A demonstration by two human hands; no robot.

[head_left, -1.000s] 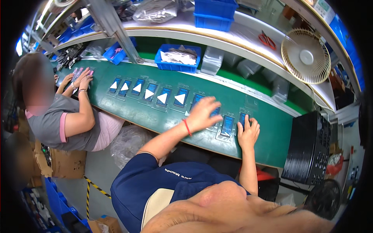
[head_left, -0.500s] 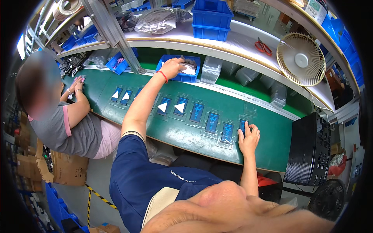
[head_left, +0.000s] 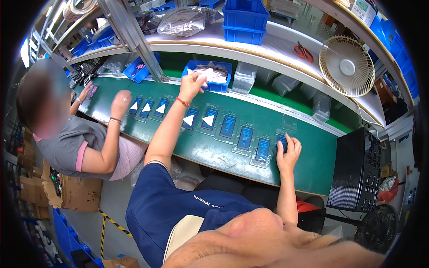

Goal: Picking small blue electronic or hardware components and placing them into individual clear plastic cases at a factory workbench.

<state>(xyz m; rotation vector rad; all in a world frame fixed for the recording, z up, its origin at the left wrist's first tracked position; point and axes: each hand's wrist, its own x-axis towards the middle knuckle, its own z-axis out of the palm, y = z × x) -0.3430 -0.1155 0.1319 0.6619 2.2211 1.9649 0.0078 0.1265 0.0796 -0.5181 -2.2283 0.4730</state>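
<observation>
Near bin (head_left: 219, 86), left hand (head_left: 189, 89) pinching paper (head_left: 208, 75), blue pack (head_left: 282, 139) at right hand (head_left: 289, 157), grip unclear

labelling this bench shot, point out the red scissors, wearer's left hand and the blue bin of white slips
Red scissors (head_left: 304, 52), head view: on the handles.
Left hand (head_left: 190, 87), head view: back of the hand.
Blue bin (head_left: 218, 86), head view: front wall.

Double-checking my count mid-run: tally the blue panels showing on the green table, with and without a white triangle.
Blue panels with a white triangle: 5
Blue panels with no triangle showing: 4, one of them partly covered by the right hand
Total: 9 in view; the left forearm crosses the row and may hide more.
</observation>
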